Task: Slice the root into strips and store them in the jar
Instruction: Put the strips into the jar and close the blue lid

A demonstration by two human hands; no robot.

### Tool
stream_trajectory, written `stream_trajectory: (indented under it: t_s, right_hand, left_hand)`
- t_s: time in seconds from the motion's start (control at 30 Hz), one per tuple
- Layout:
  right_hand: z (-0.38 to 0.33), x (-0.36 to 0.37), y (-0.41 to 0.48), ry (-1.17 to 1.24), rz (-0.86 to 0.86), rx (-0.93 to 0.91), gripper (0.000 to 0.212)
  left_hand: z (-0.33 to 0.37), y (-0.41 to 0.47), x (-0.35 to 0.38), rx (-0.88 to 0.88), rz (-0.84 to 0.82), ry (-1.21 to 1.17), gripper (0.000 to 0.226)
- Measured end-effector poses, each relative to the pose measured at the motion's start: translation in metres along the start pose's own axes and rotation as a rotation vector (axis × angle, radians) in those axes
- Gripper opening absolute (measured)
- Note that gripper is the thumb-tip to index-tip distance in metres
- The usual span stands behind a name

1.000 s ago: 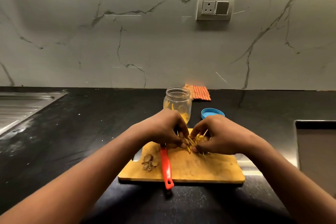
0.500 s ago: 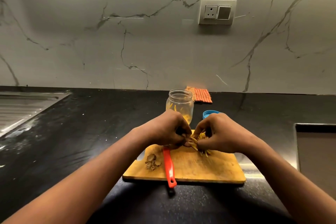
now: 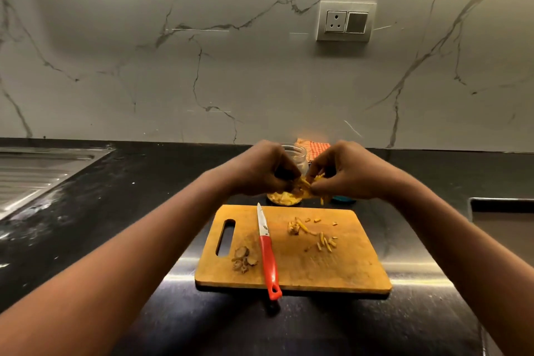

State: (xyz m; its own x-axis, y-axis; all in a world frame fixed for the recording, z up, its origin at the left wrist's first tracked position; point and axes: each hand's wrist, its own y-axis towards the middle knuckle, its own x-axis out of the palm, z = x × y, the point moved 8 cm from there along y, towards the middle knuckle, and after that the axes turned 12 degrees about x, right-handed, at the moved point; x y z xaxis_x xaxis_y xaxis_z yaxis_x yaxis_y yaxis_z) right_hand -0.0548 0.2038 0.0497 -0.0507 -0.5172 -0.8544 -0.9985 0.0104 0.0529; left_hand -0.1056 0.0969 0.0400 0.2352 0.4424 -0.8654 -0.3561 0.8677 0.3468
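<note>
The fingers of the left hand and those of the right hand were curled in toward one another. Between them they pinched a loose bundle of yellow strips, with a few ends hanging below the right thumb. Both hands were raised off the bench, just past the far edge of the cutting board, in front of the glass jar. The jar's open mouth showed between the knuckles, and more yellow pieces lay in its bottom, seen beneath the hands. Whether the bundle touched the glass could not be told from this view.

Just right of the jar, half hidden under the right hand, a blue lid lay on the bench. Behind the jar, against the wall, was an orange checked cloth.

Nearer the person, the wooden cutting board lay flat on the black bench, its handle slot to the left. A knife with a red handle lay along the board, blade pointing away, the handle's end reaching over the near edge. Left of the knife sat a small heap of brown root scraps. Right of it a scatter of cut pieces lay on the wood, well apart from the scraps.

At the far left was a steel draining board, and at the right a steel-rimmed recess. A socket plate sat on the grey veined wall.
</note>
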Motion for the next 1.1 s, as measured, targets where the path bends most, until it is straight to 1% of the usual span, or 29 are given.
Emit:
stream_trajectory:
  t_s: [0.17, 0.27, 0.37, 0.43, 0.53, 0.6, 0.7, 0.9, 1.1]
  right_hand:
    - [-0.016, -0.029, 0.028, 0.032, -0.043, 0.003, 0.018]
    - [-0.027, -0.043, 0.048, 0.072, -0.062, 0.006, 0.022]
    - [-0.034, -0.05, 0.075, 0.06, -0.04, 0.019, 0.025]
    - [-0.036, -0.048, 0.093, 0.019, -0.032, 0.03, 0.023]
    - [-0.031, -0.037, 0.113, -0.067, -0.047, 0.065, 0.018]
    - [-0.028, -0.027, 0.119, -0.137, -0.063, 0.069, 0.014]
    - [-0.027, -0.02, 0.121, -0.206, -0.063, 0.046, 0.014]
    - [-0.036, -0.021, 0.117, -0.204, -0.127, 0.048, 0.021]
    - [-0.031, -0.024, 0.11, -0.162, -0.133, 0.073, 0.02]
  left_hand:
    - [-0.001, 0.019, -0.039, 0.016, 0.039, 0.032, 0.028]
    - [-0.011, 0.03, -0.062, -0.02, 0.088, 0.028, 0.028]
    - [-0.029, 0.041, -0.075, -0.081, 0.112, 0.032, 0.026]
    - [-0.044, 0.047, -0.077, -0.15, 0.109, 0.033, 0.025]
    - [-0.062, 0.053, -0.07, -0.226, 0.052, 0.08, 0.024]
    - [-0.068, 0.053, -0.063, -0.237, 0.018, 0.122, 0.022]
    - [-0.07, 0.054, -0.059, -0.219, 0.035, 0.146, 0.021]
    - [-0.069, 0.055, -0.066, -0.225, 0.057, 0.112, 0.024]
    - [-0.063, 0.056, -0.062, -0.23, 0.045, 0.115, 0.025]
